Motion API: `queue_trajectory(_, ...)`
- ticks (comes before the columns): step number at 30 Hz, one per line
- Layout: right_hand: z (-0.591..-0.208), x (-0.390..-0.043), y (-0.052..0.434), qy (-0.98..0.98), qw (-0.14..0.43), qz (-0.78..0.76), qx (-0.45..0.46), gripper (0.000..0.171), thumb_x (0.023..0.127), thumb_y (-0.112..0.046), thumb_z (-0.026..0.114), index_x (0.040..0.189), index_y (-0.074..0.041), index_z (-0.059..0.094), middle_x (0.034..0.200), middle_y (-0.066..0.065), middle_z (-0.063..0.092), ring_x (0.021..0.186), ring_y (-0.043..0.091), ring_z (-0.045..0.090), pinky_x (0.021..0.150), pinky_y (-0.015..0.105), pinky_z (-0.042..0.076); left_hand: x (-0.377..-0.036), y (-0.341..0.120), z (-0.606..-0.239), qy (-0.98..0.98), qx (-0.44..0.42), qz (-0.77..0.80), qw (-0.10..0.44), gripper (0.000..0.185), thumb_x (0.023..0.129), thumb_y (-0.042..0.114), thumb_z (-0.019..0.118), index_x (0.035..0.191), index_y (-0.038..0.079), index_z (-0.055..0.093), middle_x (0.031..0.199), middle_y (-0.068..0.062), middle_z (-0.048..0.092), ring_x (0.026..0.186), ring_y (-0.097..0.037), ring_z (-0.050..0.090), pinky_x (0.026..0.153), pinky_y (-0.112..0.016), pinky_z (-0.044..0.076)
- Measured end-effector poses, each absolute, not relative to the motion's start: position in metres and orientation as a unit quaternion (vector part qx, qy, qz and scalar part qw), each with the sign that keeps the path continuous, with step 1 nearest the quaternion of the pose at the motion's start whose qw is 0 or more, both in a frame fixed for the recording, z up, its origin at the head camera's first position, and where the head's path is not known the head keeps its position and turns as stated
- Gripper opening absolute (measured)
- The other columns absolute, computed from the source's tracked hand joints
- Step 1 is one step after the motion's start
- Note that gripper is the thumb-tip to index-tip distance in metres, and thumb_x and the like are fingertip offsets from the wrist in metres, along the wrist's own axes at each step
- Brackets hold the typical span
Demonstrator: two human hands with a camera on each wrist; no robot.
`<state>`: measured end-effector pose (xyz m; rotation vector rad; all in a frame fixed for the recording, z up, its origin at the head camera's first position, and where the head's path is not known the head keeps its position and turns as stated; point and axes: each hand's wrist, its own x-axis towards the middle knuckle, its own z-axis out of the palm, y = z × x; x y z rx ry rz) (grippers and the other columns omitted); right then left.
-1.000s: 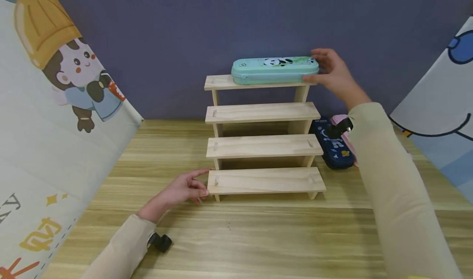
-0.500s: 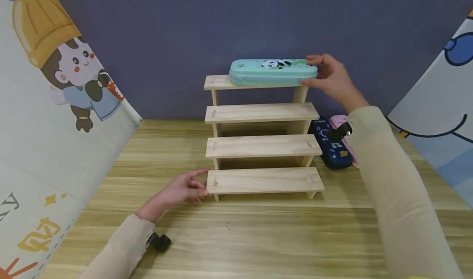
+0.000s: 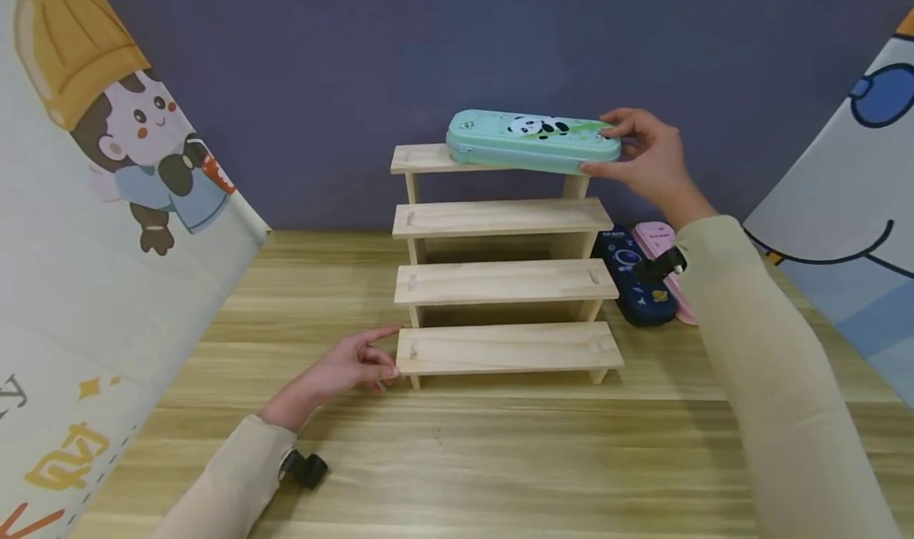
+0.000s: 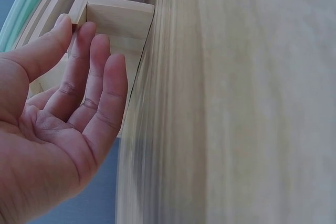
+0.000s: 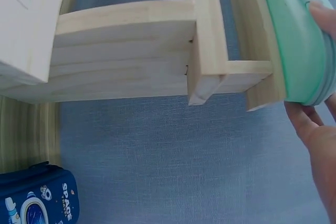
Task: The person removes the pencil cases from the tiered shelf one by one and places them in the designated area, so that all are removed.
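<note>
Right hand on green pencil case (top shelf)

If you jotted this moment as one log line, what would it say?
right hand: grips mint pencil case on rack's top step | left hand: touches wooden rack bottom step

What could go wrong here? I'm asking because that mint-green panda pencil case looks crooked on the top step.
The mint-green panda pencil case overhangs the top step of the pale wooden stepped shelf on the right, so it could tip off if the right hand lets go. It might land on the navy space-print pencil case below. The left hand only touches the bottom step, so a push could shift the shelf.
</note>
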<state>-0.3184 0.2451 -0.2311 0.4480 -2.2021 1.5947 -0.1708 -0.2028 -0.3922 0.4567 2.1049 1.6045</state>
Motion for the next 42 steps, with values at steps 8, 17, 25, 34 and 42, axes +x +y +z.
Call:
queue_trajectory(8, -0.235, -0.306, 0.255, -0.765, 0.228, 0.583, 0.152, 0.035, 0.07, 0.005, 0.087, 0.099, 0.001, 0.069, 0.13, 0.002, 0.056, 0.114, 0.019, 0.056, 0.093, 0.018, 0.049, -0.17, -0.203, -0.391, 0.763, 0.167, 0.582, 0.224, 0.075, 0.093, -0.001, 0.067, 0.153, -0.009, 0.022, 0.096, -0.018, 0.071, 0.081, -0.02, 0.068, 0.07, -0.042, 0.06)
queue_trajectory(17, -0.24, -0.292, 0.27, -0.708, 0.252, 0.64, 0.161, 0.037, 0.067, 0.012, 0.086, 0.099, 0.008, 0.068, 0.127, 0.006, 0.057, 0.116, 0.023, 0.054, 0.1, 0.022, 0.046, -0.171, -0.202, -0.392, 0.765, 0.165, 0.581, 0.225, 0.075, 0.094, 0.0, 0.067, 0.154, -0.007, 0.023, 0.096, -0.017, 0.071, 0.082, -0.021, 0.067, 0.07, -0.042, 0.06)
queue_trajectory(25, -0.244, -0.281, 0.283, -0.65, 0.259, 0.696, 0.165, 0.038, 0.064, 0.017, 0.085, 0.098, 0.012, 0.066, 0.126, 0.01, 0.055, 0.114, 0.025, 0.055, 0.093, 0.02, 0.05, -0.171, -0.203, -0.392, 0.769, 0.166, 0.575, 0.225, 0.076, 0.094, 0.002, 0.068, 0.154, -0.006, 0.023, 0.098, -0.021, 0.07, 0.083, -0.022, 0.067, 0.071, -0.043, 0.059)
queue_trajectory(34, -0.256, -0.274, 0.295, -0.602, 0.315, 0.712, 0.177, 0.039, 0.06, 0.026, 0.081, 0.093, 0.018, 0.062, 0.125, 0.014, 0.053, 0.118, 0.027, 0.051, 0.096, 0.023, 0.049, -0.172, -0.203, -0.395, 0.766, 0.169, 0.578, 0.225, 0.076, 0.094, 0.002, 0.068, 0.154, -0.007, 0.023, 0.097, -0.021, 0.07, 0.082, -0.022, 0.067, 0.07, -0.043, 0.059)
queue_trajectory(42, -0.264, -0.262, 0.311, -0.599, 0.345, 0.704, 0.162, 0.04, 0.062, 0.027, 0.08, 0.096, 0.016, 0.064, 0.127, 0.013, 0.05, 0.122, 0.026, 0.048, 0.1, 0.025, 0.047, -0.172, -0.203, -0.394, 0.765, 0.168, 0.58, 0.224, 0.076, 0.093, 0.001, 0.067, 0.154, -0.007, 0.022, 0.097, -0.022, 0.07, 0.083, -0.023, 0.067, 0.071, -0.042, 0.059)
